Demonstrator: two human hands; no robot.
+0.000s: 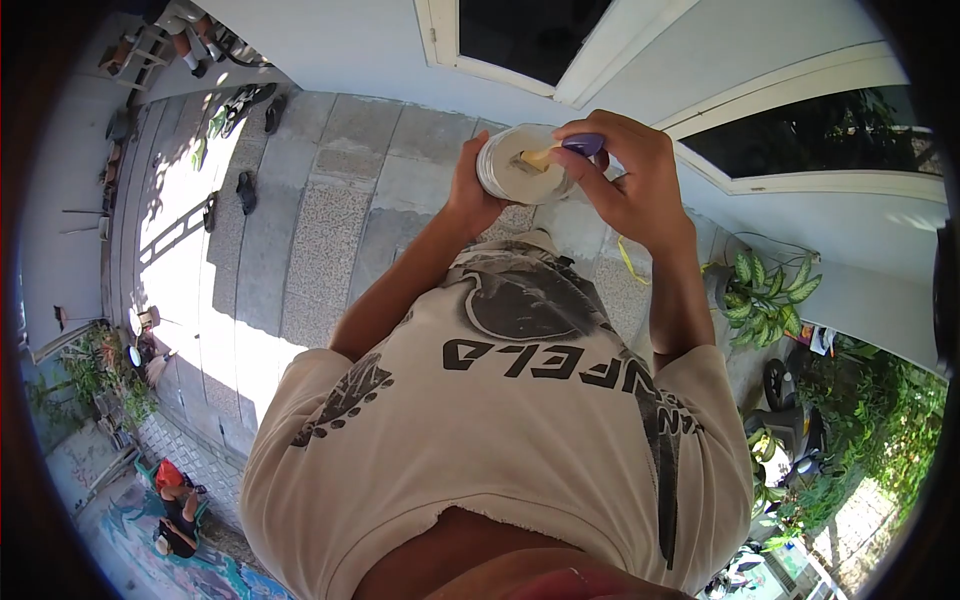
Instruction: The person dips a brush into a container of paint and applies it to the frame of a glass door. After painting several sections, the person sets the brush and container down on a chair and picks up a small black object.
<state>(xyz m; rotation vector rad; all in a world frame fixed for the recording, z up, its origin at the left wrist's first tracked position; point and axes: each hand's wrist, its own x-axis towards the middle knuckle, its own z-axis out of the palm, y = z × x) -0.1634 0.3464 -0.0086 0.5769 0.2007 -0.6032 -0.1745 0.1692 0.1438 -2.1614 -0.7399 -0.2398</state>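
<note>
My left hand [473, 193] is wrapped around the side of a round white tub [492, 178], held out in front of my shirt. Pale material coats the tub's inside. In my right hand [637, 178] is a paintbrush with a purple handle end [583, 145] and a yellowish lower part. Its lower end reaches down into the tub; the bristles are only partly visible. The fingers of my right hand are closed around the handle, just over the tub's right rim.
A white wall with dark window panes [800, 140] stands ahead and right. Potted plants [765, 290] grow along the right. Shoes [246, 192] lie on the tiled floor [325, 220] at left. A seated person [178, 515] is lower left; another person's legs [188, 45] show upper left.
</note>
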